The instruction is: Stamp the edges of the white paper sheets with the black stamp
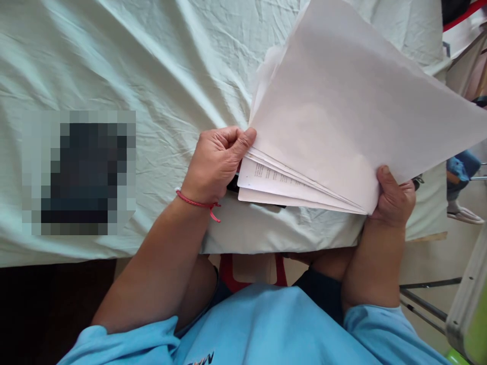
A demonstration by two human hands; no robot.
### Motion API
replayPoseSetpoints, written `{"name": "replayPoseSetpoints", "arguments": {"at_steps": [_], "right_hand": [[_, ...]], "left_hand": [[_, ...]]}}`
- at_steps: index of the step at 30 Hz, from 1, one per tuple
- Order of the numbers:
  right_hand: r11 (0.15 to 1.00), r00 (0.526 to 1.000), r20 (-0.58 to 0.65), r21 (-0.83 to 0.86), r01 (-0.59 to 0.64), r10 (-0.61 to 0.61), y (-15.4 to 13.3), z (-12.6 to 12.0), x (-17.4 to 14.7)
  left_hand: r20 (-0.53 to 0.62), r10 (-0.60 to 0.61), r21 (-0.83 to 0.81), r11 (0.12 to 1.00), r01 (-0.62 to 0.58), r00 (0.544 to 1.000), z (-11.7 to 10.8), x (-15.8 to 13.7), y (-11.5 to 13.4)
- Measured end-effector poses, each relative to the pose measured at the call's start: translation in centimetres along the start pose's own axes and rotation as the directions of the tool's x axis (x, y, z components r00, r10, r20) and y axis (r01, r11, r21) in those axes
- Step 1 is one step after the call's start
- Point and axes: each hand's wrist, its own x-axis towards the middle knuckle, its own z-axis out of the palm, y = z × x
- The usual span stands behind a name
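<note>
Both my hands hold a fanned stack of paper sheets point(335, 101) above the cloth-covered table. My left hand point(218, 159), with a red string round its wrist, pinches the sheets' left edge between thumb and curled fingers. At the lower right corner, my right hand point(395, 197) grips the stack with its thumb on top and the fingers underneath. The top sheet looks blank. Lines of print show on a lower sheet near the bottom edge. Something dark lies mostly hidden under the papers, beside my left hand.
A wrinkled pale green cloth point(171, 61) covers the table. On its left lies a dark, pixelated object point(83, 172). Beyond the table's right edge are another person's foot in a sandal point(464, 210) and a metal-framed piece of furniture point(467, 299).
</note>
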Motion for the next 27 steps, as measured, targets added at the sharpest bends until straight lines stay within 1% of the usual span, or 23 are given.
{"name": "replayPoseSetpoints", "arguments": {"at_steps": [3, 5, 7, 10, 12, 14, 18, 20, 23, 27], "right_hand": [[1.0, 1.0, 0.001, 0.007, 0.01, -0.01, -0.1, 0.1, -0.1], [0.999, 0.999, -0.004, 0.029, 0.035, -0.035, -0.2, 0.1, 0.0], [0.996, 0.997, -0.008, 0.052, 0.076, -0.075, -0.1, 0.1, 0.1], [0.988, 0.99, -0.028, 0.066, 0.139, -0.137, 0.0, 0.1, 0.2], [0.985, 0.987, -0.038, 0.075, 0.158, -0.156, 0.0, 0.0, 0.2], [0.985, 0.989, -0.016, 0.088, 0.15, -0.149, 0.0, 0.0, 0.1], [0.99, 0.993, 0.055, 0.103, 0.095, -0.101, -0.4, 0.0, -0.3], [0.993, 0.995, 0.071, 0.099, 0.07, -0.077, -0.6, -0.1, -0.5], [0.996, 0.996, 0.083, 0.085, 0.038, -0.045, -0.7, -0.1, -0.8], [0.997, 0.995, 0.095, 0.068, 0.021, -0.027, -0.7, 0.1, -0.9]], "left_hand": [[-0.048, 0.014, -0.03, 0.999, -0.016, 0.999, 0.0, -0.1, 0.2], [-0.04, 0.021, -0.047, 0.999, -0.023, 0.999, 0.0, -0.1, 0.2], [0.01, 0.023, -0.073, 0.997, -0.022, 1.0, -0.1, 0.0, 0.3], [0.124, 0.019, -0.115, 0.993, -0.004, 0.992, -0.4, 0.1, 0.3], [0.155, 0.025, -0.117, 0.993, -0.007, 0.988, -0.6, 0.2, 0.2], [0.128, 0.045, -0.093, 0.995, -0.033, 0.991, -0.9, 0.4, 0.0], [-0.005, 0.088, -0.015, 0.996, -0.088, 0.996, -1.1, 0.8, -0.3], [-0.049, 0.105, 0.018, 0.994, -0.105, 0.993, -1.0, 1.0, -0.3], [-0.074, 0.128, 0.04, 0.991, -0.126, 0.989, -0.8, 1.2, -0.3], [-0.061, 0.129, 0.045, 0.991, -0.126, 0.99, -0.9, 1.2, -0.2]]}}
